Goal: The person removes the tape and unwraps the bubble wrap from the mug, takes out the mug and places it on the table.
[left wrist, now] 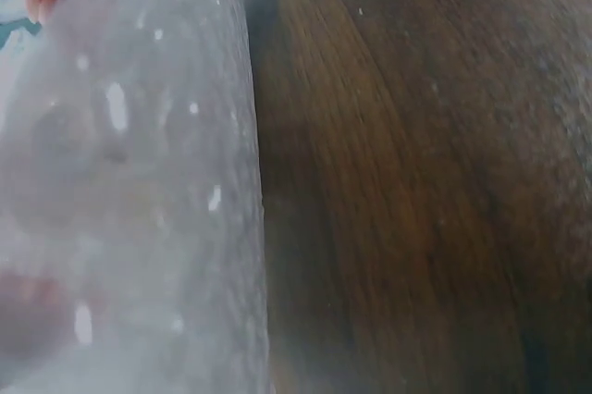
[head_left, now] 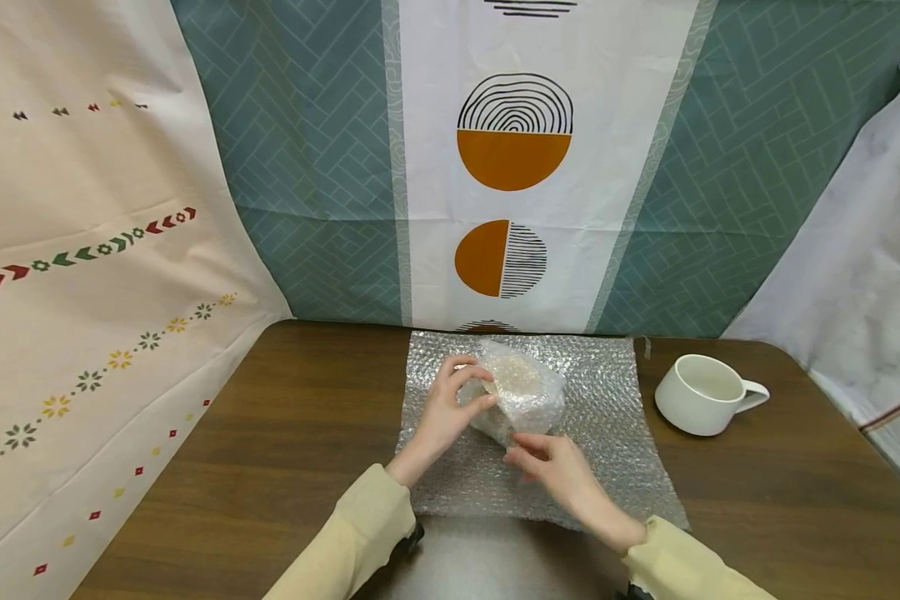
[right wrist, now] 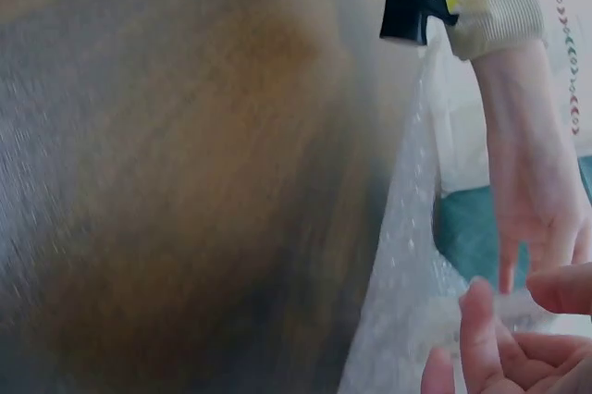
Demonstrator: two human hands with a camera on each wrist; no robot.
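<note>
A rounded bundle of bubble wrap (head_left: 521,387) sits on a flat sheet of bubble wrap (head_left: 607,442) in the head view. Something pale shows through its layers, but its kind is hidden. My left hand (head_left: 450,408) holds the bundle's left side between curved fingers and thumb. At the bundle's near edge, my right hand (head_left: 558,475) pinches a bit of the wrap. Bubble wrap (left wrist: 139,163) fills the left part of the left wrist view. In the right wrist view, the right hand's fingers (right wrist: 479,329) appear at the bottom, close to the left hand (right wrist: 536,172).
A white mug (head_left: 697,400) stands upright to the right of the sheet, handle pointing right. The brown wooden table (head_left: 292,442) extends on both sides. Patterned cloth (head_left: 315,167) hangs behind the table, and a cream cloth (head_left: 105,317) borders its left side.
</note>
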